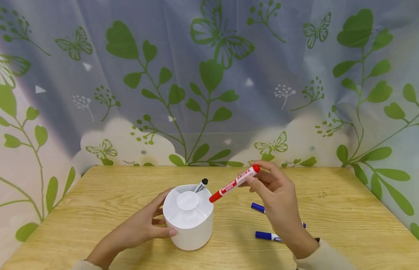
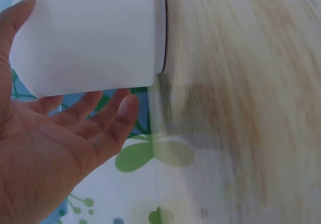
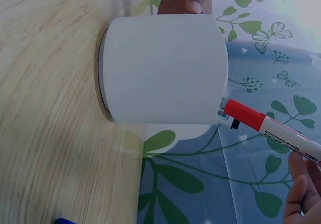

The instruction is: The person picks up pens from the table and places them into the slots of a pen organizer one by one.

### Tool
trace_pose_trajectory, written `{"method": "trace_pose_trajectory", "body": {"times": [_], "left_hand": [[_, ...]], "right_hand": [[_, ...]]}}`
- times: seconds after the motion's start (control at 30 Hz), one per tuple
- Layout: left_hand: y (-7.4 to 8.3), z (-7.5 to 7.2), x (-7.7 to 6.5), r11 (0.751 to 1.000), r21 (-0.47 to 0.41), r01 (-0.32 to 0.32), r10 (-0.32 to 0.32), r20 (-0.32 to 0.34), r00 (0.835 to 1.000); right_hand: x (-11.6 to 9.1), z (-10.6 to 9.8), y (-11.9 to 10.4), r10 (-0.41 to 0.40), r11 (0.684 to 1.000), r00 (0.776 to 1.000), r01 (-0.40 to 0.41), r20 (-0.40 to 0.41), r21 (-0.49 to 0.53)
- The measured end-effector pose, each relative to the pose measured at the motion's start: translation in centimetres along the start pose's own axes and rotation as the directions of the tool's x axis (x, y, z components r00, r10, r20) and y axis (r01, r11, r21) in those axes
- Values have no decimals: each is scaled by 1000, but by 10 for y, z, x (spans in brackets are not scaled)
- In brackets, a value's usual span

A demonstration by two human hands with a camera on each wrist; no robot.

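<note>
A white round pen holder [image 1: 195,236] with several compartments stands on the wooden table. My left hand [image 1: 141,225] holds it from the left, thumb on the near side and fingers around the far side; the left wrist view shows the palm [image 2: 55,153] apart from the wall. A black-capped marker [image 1: 201,185] leans in a back compartment. My right hand [image 1: 278,202] pinches a red whiteboard marker [image 1: 234,183] near its upper end. The marker slants down to the left, its red cap [image 3: 245,113] at the holder's right rim; I cannot tell whether they touch.
On the wooden table [image 1: 111,198], blue-capped markers [image 1: 263,235] lie under and beside the right hand, partly hidden by it. Another blue cap [image 1: 258,207] shows farther back. A curtain [image 1: 209,93] with green leaves and butterflies hangs behind the table.
</note>
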State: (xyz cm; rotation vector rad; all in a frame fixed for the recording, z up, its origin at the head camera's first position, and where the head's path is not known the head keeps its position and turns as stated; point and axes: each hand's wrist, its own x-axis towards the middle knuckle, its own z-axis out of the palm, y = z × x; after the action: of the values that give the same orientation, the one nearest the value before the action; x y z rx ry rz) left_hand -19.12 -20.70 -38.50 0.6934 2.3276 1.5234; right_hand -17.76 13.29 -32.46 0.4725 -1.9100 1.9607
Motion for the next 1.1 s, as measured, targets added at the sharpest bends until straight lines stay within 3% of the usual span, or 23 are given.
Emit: {"method": "trace_pose_trajectory", "body": {"times": [0.33,0.67,1.1], "left_hand": [[0,-3,1,999,24,-29,29,1,1000],[0,-5,-1,999,13,-36,35,8,999],[4,-4,-1,1000,-1,-26,26,8,1000]], "right_hand": [[-5,17,9,-25,994,998,30,53,-104],[-9,28,24,-62,998,988,63,143,1],[-17,40,30,-23,992,978,49,206,-120]]}}
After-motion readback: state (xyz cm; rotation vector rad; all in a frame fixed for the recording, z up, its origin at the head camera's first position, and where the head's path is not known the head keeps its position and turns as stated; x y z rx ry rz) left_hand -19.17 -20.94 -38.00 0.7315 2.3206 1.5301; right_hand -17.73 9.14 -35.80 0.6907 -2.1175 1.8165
